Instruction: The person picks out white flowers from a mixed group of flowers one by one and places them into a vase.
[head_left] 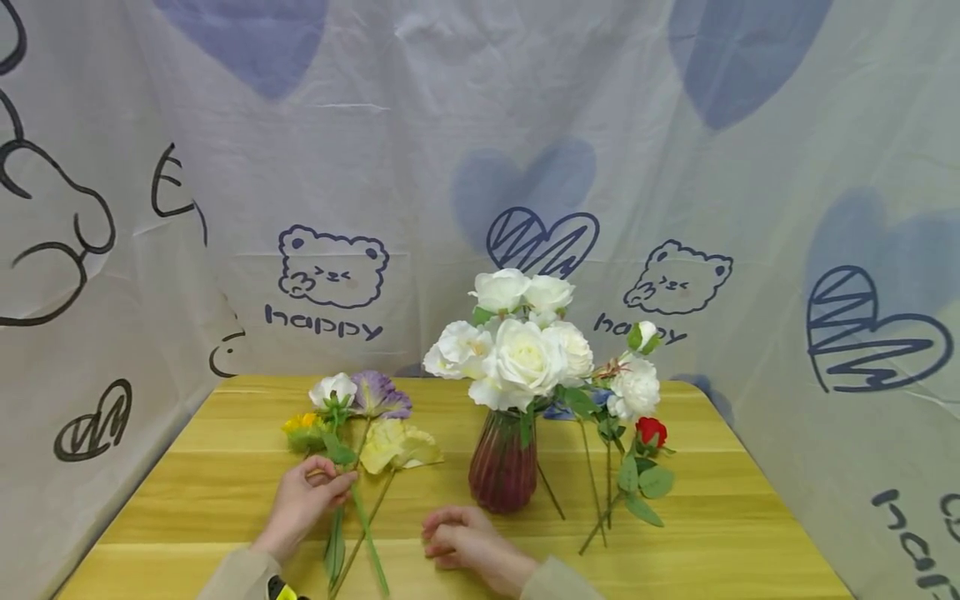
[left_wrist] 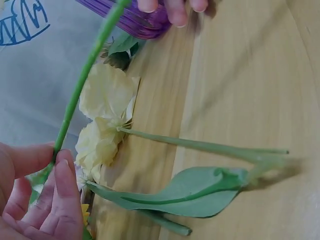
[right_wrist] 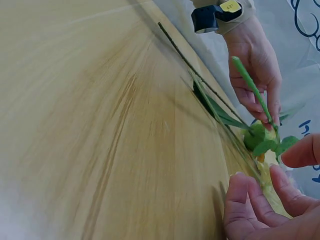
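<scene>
Between thumb and fingers, my left hand (head_left: 303,500) pinches the bright green stem (left_wrist: 82,82) of a white flower (head_left: 332,390), whose bloom leans toward the back of the table. Around it lie a yellow flower (head_left: 303,432), a purple flower (head_left: 381,395) and a pale yellow flower (head_left: 393,446). A long green leaf (left_wrist: 192,192) shows under the held stem in the left wrist view. My right hand (head_left: 476,542) has nothing in it; its fingers are loosely bent, low over the wood in front of the ribbed purple vase (head_left: 504,467). Large white flowers (head_left: 525,358) fill the vase.
Right of the vase lie more stems: a white flower (head_left: 636,387), a white bud (head_left: 643,336) and a red rose (head_left: 651,432) with green leaves. The wooden table (head_left: 697,533) ends at a printed cloth (head_left: 420,167) hanging behind and at both sides.
</scene>
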